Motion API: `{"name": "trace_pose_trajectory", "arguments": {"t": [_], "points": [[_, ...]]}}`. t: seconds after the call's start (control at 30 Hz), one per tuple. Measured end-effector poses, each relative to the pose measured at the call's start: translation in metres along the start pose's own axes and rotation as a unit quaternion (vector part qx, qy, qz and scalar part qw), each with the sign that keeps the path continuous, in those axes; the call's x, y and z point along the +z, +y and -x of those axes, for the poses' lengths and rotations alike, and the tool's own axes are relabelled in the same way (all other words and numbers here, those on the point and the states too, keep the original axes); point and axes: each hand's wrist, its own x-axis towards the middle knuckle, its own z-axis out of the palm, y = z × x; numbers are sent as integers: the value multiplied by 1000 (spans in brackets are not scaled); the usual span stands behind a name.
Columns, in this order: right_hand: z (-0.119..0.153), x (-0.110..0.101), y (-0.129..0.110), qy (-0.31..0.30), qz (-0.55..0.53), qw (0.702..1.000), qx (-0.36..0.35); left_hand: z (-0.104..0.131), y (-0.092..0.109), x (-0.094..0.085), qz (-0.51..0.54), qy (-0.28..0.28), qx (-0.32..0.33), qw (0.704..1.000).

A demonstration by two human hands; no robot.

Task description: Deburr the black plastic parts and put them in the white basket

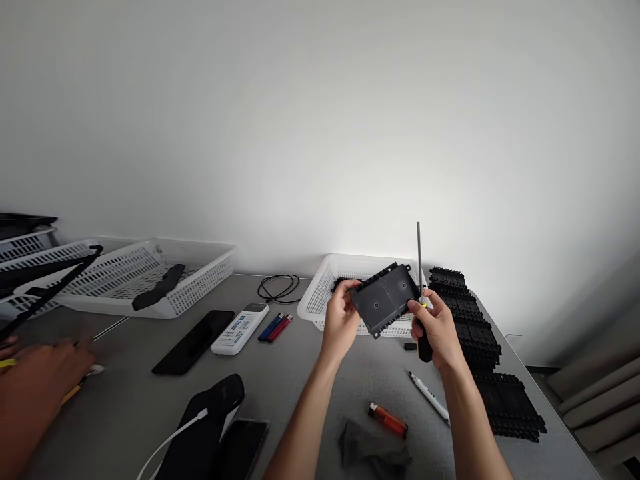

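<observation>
A flat black plastic panel [387, 297] with toothed edges and two small holes is held up, tilted, in front of a white basket [313, 303]. My left hand [343, 315] grips its left edge between thumb and fingers. My right hand [434, 325] is wrapped round a screwdriver [419, 267] with a black and yellow handle, its shaft pointing up. The thumb of that hand also presses on the panel's lower right corner. Some black parts show inside the basket, partly hidden by the panel.
Stacked black panels [475, 340] line the right edge of the table. Nearer lie a marker [430, 398], an orange lighter [388, 420] and a dark cloth [373, 450]. Phones, a white power bank [240, 329] and lighters lie leftward. A co-worker's blurred hand [50, 377] works at far left.
</observation>
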Motion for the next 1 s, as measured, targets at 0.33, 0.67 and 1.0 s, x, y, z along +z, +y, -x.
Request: {"name": "trace_pose_trajectory", "arguments": {"t": [0.33, 0.67, 1.0], "points": [[1, 3, 2, 27, 131, 991, -27, 4, 8, 14, 40, -35, -39, 998], [4, -13, -14, 67, 241, 960, -127, 1, 4, -8, -29, -21, -23, 999], [9, -15, -15, -53, 371, 924, -81, 3, 3, -18, -58, -70, -4, 996]]}}
